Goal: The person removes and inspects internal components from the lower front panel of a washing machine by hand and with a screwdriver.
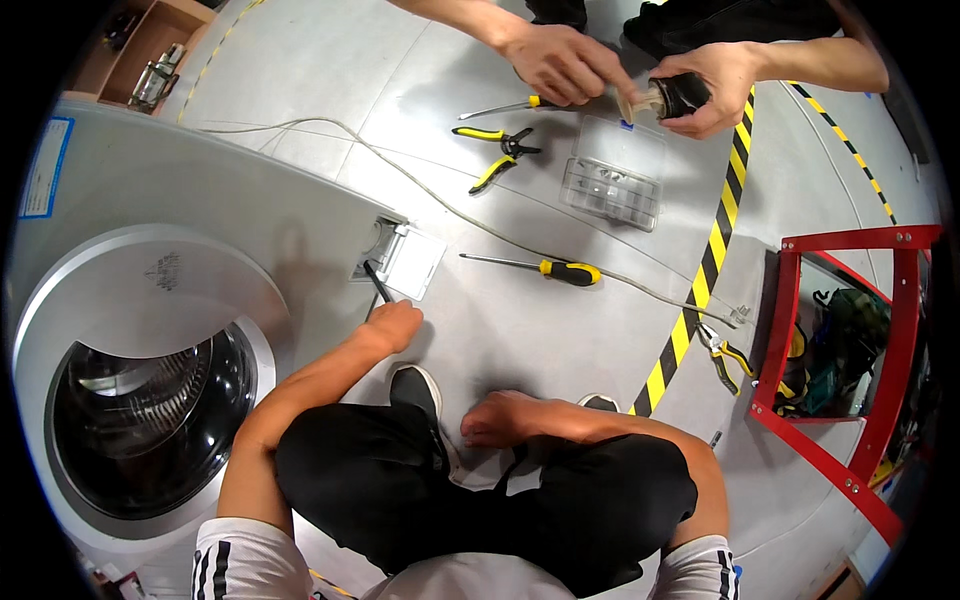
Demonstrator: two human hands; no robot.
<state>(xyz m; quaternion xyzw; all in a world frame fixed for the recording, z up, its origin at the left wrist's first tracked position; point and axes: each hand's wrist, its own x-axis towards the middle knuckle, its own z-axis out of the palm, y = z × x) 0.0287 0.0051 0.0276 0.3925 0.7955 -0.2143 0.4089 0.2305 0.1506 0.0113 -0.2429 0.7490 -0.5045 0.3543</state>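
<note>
My left hand [395, 325] is closed around a slim black stick-like tool [377, 284]. The tool's far end reaches into a small square opening [374, 245] low on the front of a grey washing machine [200, 190]; what it touches inside is hidden. The opening's white flap [417, 265] hangs out beside my hand. Between my knees, my right hand [500, 418] rests with fingers curled in and nothing visible in it. Across from me, another person's hands [565, 65] handle a dark, round part [683, 95] with a pale end.
Around the floor lie a yellow-black screwdriver [572, 273], wire strippers [508, 145], pliers [722, 358], a second screwdriver [500, 108] and a clear compartment box [612, 190]. A grey cable [430, 193] runs between them. A red metal frame [905, 330] stands right; the round washer door [150, 380] is left.
</note>
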